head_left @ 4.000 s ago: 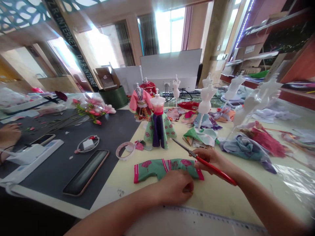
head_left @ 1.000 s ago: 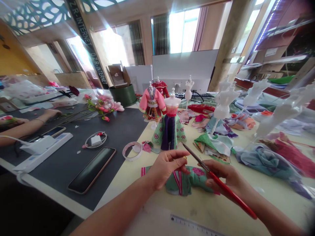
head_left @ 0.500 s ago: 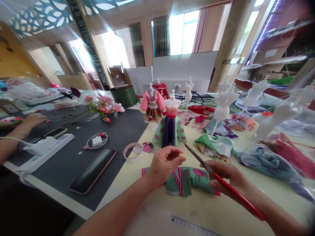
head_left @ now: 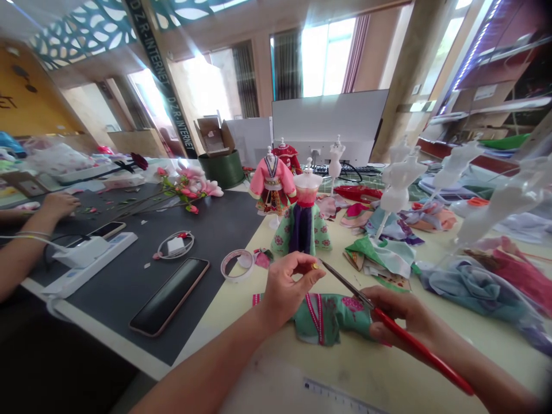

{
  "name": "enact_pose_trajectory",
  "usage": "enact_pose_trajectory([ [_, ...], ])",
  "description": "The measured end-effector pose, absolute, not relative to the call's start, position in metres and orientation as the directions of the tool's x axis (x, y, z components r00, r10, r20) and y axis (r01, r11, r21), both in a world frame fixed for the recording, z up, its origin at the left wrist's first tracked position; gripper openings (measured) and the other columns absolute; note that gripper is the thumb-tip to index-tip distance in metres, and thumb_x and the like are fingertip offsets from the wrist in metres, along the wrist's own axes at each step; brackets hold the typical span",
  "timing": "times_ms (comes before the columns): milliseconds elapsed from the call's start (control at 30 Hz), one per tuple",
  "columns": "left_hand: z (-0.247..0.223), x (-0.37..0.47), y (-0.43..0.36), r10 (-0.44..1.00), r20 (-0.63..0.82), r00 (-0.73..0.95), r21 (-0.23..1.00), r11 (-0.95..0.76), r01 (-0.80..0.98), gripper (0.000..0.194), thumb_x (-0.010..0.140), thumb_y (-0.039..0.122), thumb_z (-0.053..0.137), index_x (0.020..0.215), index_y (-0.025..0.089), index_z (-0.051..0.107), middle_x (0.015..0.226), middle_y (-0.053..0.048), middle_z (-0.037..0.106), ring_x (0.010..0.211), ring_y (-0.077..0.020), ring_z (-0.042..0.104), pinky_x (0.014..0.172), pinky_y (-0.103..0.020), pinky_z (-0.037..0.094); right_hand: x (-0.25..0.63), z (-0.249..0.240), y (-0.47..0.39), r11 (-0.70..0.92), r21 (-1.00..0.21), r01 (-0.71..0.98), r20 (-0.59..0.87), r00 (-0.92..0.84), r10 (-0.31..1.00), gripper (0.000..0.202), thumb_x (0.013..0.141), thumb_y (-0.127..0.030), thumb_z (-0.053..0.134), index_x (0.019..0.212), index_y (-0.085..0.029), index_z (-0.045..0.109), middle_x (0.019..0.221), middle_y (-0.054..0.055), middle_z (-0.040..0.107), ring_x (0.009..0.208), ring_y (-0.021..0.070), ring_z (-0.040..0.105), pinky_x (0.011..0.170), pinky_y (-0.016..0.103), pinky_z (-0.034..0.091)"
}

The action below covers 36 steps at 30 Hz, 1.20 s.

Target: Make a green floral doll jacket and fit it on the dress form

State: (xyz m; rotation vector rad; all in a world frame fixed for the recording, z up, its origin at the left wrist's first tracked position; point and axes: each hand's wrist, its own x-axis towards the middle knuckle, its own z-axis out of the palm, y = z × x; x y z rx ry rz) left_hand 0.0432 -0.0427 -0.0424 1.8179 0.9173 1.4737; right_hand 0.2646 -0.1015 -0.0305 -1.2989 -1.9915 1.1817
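Observation:
My left hand (head_left: 287,284) is closed in a pinch around a small gold-coloured piece (head_left: 315,266), too small to name exactly. In my right hand (head_left: 403,316) are red-handled long-nose pliers (head_left: 425,348), their slim metal tip pointing up and left, just right of the gold piece and apart from it. Below both hands a small green doll's robe (head_left: 321,322) with pink-trimmed collar lies flat, partly hidden by them. Just beyond my left hand stands a doll mannequin (head_left: 308,181) in a green floral skirt with a purple middle panel.
A roll of tape (head_left: 237,265) and a phone (head_left: 170,296) lie to the left, with a power strip (head_left: 90,264) beyond. Fabric pieces (head_left: 382,256) and white mannequins (head_left: 397,184) crowd the right. A ruler (head_left: 336,397) lies in front. Another person's hand (head_left: 60,204) is at far left.
The view has shifted slightly, so things appear a little further right. Both hands keep their holds; the gold piece shows more clearly between my left fingers.

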Motion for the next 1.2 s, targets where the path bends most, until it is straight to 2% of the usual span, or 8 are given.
enact_pose_trajectory([
  [333,-0.042,0.042,-0.043,0.821,0.547,0.162,0.802,-0.570,0.178,0.017,0.076,0.032,0.065,0.081,0.016,0.064,0.074,-0.003,0.067,0.066,-0.0115,0.060,0.065,-0.022,0.051,0.262,-0.027,-0.102,0.195,-0.837,0.511,-0.063,-0.444,0.894,0.035,0.082,-0.049,0.055,0.100,-0.019,0.056,0.069,0.001,0.053,0.064,0.0147,0.048,0.058,0.026,0.041],
  [700,-0.043,0.041,-0.044,0.804,0.568,0.175,0.783,-0.593,0.187,0.016,0.077,0.031,0.065,0.081,0.016,0.063,0.069,-0.001,0.063,0.063,-0.0100,0.057,0.063,-0.021,0.049,0.263,-0.026,-0.103,0.191,-0.845,0.499,-0.069,-0.456,0.887,0.036,0.081,-0.049,0.056,0.101,-0.019,0.057,0.078,0.003,0.059,0.070,0.0168,0.052,0.062,0.027,0.043],
  [933,-0.042,0.040,-0.044,0.790,0.585,0.186,0.762,-0.613,0.208,0.016,0.077,0.032,0.065,0.080,0.017,0.063,0.068,-0.001,0.062,0.062,-0.0103,0.057,0.062,-0.022,0.049,0.265,-0.028,-0.102,0.202,-0.839,0.505,-0.059,-0.454,0.889,0.038,0.080,-0.051,0.056,0.101,-0.019,0.058,0.073,0.002,0.055,0.066,0.0154,0.050,0.059,0.026,0.042],
  [1200,-0.043,0.039,-0.043,0.777,0.598,0.196,0.747,-0.629,0.215,0.015,0.077,0.032,0.065,0.082,0.018,0.063,0.067,0.000,0.061,0.061,-0.0104,0.057,0.062,-0.023,0.049,0.262,-0.020,-0.104,0.238,-0.841,0.485,0.002,-0.438,0.899,0.034,0.077,-0.047,0.062,0.097,-0.019,0.065,0.067,0.001,0.057,0.061,0.0146,0.051,0.054,0.023,0.043],
])
